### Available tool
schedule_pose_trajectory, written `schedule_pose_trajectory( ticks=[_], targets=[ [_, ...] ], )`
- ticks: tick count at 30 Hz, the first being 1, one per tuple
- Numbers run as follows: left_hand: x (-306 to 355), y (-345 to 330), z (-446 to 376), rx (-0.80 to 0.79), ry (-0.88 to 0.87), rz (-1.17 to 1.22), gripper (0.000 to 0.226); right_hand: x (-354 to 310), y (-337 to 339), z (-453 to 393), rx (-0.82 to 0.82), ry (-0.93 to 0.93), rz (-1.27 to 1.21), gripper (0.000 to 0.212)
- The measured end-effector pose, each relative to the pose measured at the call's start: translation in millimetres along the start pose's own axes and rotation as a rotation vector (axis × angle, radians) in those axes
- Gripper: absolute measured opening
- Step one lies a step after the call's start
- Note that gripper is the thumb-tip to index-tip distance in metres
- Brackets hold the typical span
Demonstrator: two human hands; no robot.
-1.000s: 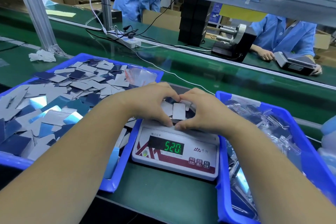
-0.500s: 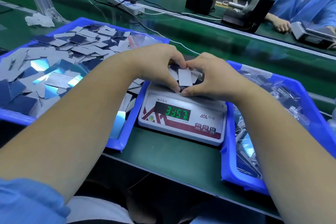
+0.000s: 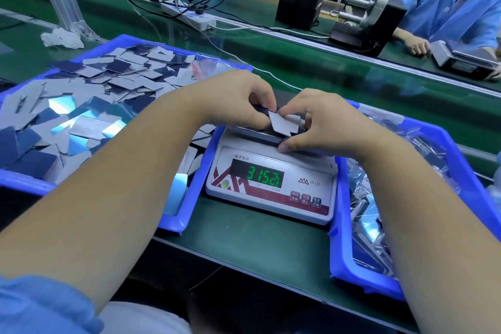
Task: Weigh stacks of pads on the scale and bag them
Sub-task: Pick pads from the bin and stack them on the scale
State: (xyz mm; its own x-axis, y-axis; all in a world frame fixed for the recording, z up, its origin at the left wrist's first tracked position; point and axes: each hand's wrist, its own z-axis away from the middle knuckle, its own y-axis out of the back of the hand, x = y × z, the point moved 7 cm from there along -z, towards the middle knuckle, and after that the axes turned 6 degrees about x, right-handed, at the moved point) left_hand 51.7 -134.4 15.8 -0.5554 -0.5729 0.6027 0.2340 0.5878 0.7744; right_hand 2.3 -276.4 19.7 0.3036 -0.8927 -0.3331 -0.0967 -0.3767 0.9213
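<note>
Left hand (image 3: 238, 102) and right hand (image 3: 322, 123) met over white digital scale (image 3: 271, 184). Fingers of both curled, pinching stack of thin grey rectangular pads (image 3: 280, 123) above scale platform; stack possibly rested on it, view unclear. Green display (image 3: 262, 177) lit. Blue plastic tray with loose grey pads (image 3: 173, 219) stood left of scale, blue tray with bagged pads (image 3: 341, 266) right.

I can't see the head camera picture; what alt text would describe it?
Two bare hands, left hand and right hand, gather a stack of pads on a digital scale between two blue bins, loose pads filling the left one.
</note>
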Motion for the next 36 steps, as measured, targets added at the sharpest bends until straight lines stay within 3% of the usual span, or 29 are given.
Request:
schedule_pose_trajectory(
  ticks=[5,8,12,18,22,30,33,36],
  targets=[
    [4,7,-4,0.108,-0.026,-0.075,0.008,0,-4,-1,-0.021,0.041,-0.044,0.034],
    [3,5,-8,0.119,-0.032,-0.101,0.007,0,-6,-3,0.008,0.033,-0.023,0.032],
    [-3,0,-9,0.078,-0.016,-0.078,0.024,2,-7,-5,0.078,0.028,-0.086,0.010],
    [-5,-1,-7,0.018,0.019,-0.069,0.030,8,-3,-6,0.175,-0.007,-0.102,0.020],
    [-3,-4,-3,-0.052,0.007,-0.030,0.035,11,-6,-7,0.117,-0.062,-0.076,0.035],
    [-9,-12,1,-0.225,0.000,-0.196,0.101,5,0,-2,-0.041,-0.001,0.043,0.077],
    [-10,-12,-1,-0.205,0.000,-0.238,0.090,7,-2,1,-0.107,-0.017,0.087,0.087],
    [-6,-9,-3,-0.163,-0.011,-0.218,0.077,8,0,0,-0.081,-0.039,0.078,0.080]
  ],
)
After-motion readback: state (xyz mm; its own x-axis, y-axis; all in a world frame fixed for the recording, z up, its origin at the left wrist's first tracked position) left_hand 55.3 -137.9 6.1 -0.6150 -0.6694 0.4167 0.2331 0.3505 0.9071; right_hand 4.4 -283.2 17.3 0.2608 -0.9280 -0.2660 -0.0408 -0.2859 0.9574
